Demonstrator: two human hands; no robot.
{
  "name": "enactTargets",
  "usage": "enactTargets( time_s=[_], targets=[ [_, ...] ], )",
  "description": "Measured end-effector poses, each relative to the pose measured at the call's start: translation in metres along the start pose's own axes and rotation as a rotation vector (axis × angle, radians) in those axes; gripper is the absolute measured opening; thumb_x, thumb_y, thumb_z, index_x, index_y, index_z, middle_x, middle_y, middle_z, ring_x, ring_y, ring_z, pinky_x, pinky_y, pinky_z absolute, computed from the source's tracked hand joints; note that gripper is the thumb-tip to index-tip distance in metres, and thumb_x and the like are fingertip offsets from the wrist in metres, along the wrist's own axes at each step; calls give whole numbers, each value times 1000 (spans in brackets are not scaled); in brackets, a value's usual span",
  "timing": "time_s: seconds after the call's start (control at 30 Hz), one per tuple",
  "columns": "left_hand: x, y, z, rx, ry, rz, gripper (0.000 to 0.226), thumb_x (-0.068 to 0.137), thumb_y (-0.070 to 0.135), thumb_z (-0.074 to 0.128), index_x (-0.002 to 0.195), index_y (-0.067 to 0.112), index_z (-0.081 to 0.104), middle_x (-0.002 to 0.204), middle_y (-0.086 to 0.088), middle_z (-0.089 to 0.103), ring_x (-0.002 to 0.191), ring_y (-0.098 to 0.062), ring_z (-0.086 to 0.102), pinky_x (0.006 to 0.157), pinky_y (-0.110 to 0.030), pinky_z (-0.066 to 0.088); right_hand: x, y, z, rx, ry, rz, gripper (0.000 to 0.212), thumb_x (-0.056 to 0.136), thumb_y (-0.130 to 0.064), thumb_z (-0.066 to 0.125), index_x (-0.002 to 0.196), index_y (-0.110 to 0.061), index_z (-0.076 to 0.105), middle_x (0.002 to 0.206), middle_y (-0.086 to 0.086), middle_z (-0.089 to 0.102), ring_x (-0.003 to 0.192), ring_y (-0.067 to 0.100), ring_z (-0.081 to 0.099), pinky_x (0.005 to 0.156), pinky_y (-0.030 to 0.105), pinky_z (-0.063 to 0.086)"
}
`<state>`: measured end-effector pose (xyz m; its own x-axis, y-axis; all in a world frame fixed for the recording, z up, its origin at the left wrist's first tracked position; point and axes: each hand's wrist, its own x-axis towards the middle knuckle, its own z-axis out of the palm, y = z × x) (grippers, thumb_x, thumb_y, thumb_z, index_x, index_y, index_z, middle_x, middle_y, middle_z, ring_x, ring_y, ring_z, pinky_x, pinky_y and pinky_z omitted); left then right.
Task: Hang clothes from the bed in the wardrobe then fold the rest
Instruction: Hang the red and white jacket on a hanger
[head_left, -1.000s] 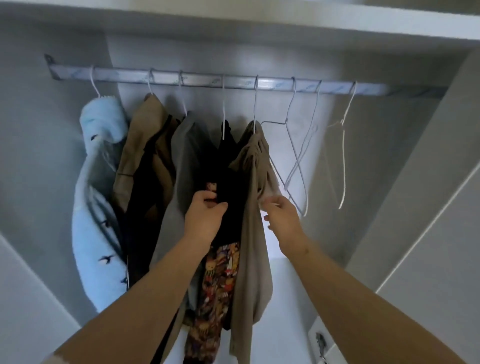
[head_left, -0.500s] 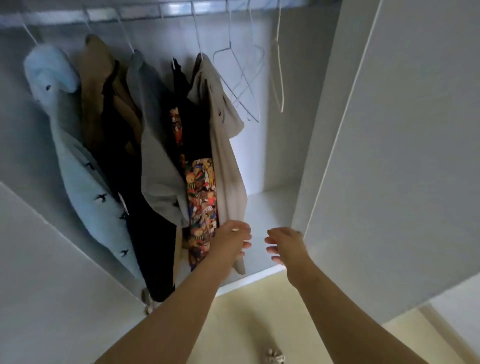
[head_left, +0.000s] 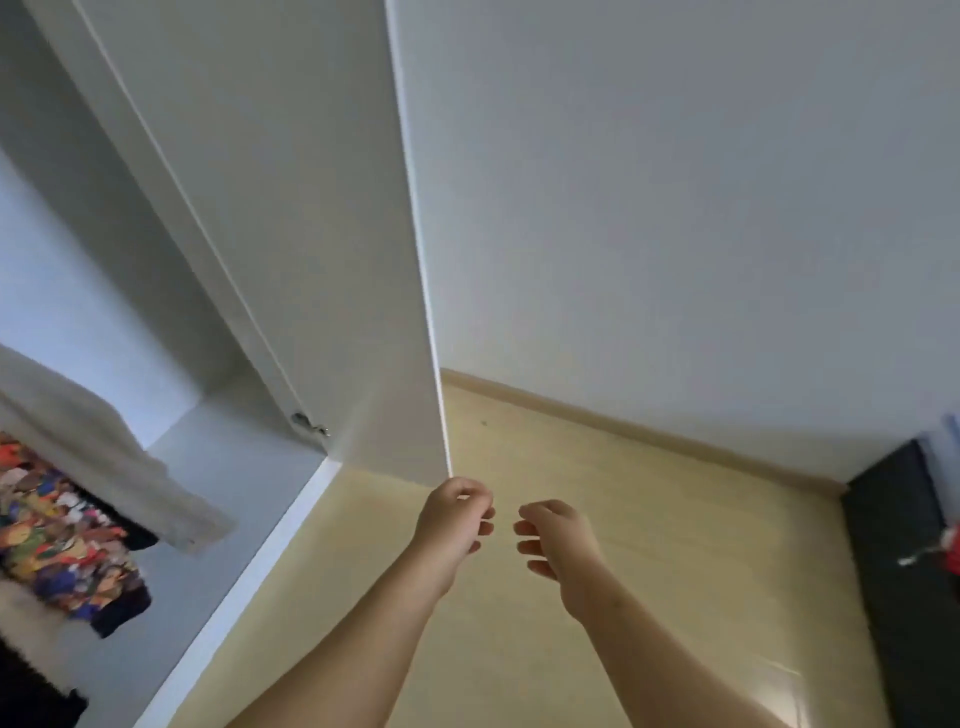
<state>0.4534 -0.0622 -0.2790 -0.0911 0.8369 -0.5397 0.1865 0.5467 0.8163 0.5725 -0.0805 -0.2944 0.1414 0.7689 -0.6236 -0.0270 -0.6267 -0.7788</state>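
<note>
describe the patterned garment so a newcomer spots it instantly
Start at the open wardrobe on the picture's left edge. Low inside it hangs the patterned garment, just under a plain beige garment's hem. It alone carries a crowded multicolour cartoon print on dark fabric.

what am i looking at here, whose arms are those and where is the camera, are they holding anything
There is no machine here. The camera sits on a person's head and looks forward and down, so the two bare arms reaching up from the bottom edge are the wearer's own. The left hand and right hand hang loosely curled over a pale yellow floor, and neither holds anything. The white panel in the middle is an open wardrobe door. At the far left, inside the wardrobe, you can see the lower ends of hanging clothes: a beige garment and a colourful cartoon-print one. A dark piece of furniture stands at the right edge.
</note>
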Motion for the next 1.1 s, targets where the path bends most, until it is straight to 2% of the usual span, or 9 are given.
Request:
enactTargets(
  time_s=[0.17, 0.33, 0.5, 0.57, 0.67, 0.8, 0.97, 1.1],
  targets=[
    [-52, -4, 166, 155, -254, 77, 11, 92, 22, 51, 82, 21, 55, 78, 2, 62, 64, -9, 58, 57, -22, 42, -43, 49, -171, 176, 271, -4, 10, 92, -15, 50, 86, -15, 58, 76, -1, 58, 60, 13, 51, 57, 24, 39],
    [-143, -29, 334, 290, -502, 87, 17, 92, 17, 49, 77, 23, 54, 71, 6, 58, 59, -8, 54, 55, -21, 37, -107, 133, -345, 317, 506, 81, 11, 90, -15, 52, 80, -15, 56, 76, 1, 59, 62, 15, 53, 58, 24, 41],
    [-214, -51, 458, 363, -659, 23, 19, 93, 13, 48, 76, 21, 52, 68, 4, 54, 53, -6, 48, 45, -17, 32, -168, 199, -467, 468, 688, 139, 18, 87, -6, 49, 71, -13, 52, 63, 2, 51, 46, 13, 43, 43, 18, 29],
    [-230, -50, 499, 401, -695, 28, 17, 93, 13, 48, 78, 20, 53, 69, 3, 54, 54, -7, 49, 46, -17, 34, -178, 216, -504, 531, 728, 165, 17, 88, -5, 49, 72, -12, 52, 65, 5, 51, 46, 13, 40, 42, 18, 28],
    [-241, -48, 556, 458, -740, 45, 16, 93, 14, 48, 79, 20, 53, 71, 2, 55, 56, -8, 50, 48, -18, 35, -181, 233, -549, 603, 754, 196, 13, 88, -6, 50, 76, -11, 53, 72, 7, 52, 53, 16, 42, 51, 22, 32],
    [-234, -42, 636, 511, -784, 55, 16, 93, 15, 48, 79, 20, 53, 72, 2, 56, 57, -8, 51, 49, -18, 36, -171, 245, -611, 656, 788, 209, 18, 89, -5, 48, 72, -11, 49, 65, 4, 49, 47, 14, 39, 44, 18, 30],
    [-198, -28, 761, 548, -853, 66, 17, 94, 14, 48, 78, 20, 52, 69, 2, 55, 55, -8, 50, 50, -19, 36, -115, 239, -712, 610, 858, 241, 17, 89, -7, 47, 72, -10, 51, 74, 10, 49, 59, 20, 41, 51, 24, 31],
    [-148, -13, 862, 616, -852, 50, 19, 94, 11, 47, 78, 19, 51, 69, 2, 54, 54, -7, 48, 45, -15, 34, -45, 232, -792, 637, 868, 317, 20, 89, -5, 46, 70, -12, 48, 69, 7, 49, 58, 19, 42, 54, 26, 32]
  ],
)
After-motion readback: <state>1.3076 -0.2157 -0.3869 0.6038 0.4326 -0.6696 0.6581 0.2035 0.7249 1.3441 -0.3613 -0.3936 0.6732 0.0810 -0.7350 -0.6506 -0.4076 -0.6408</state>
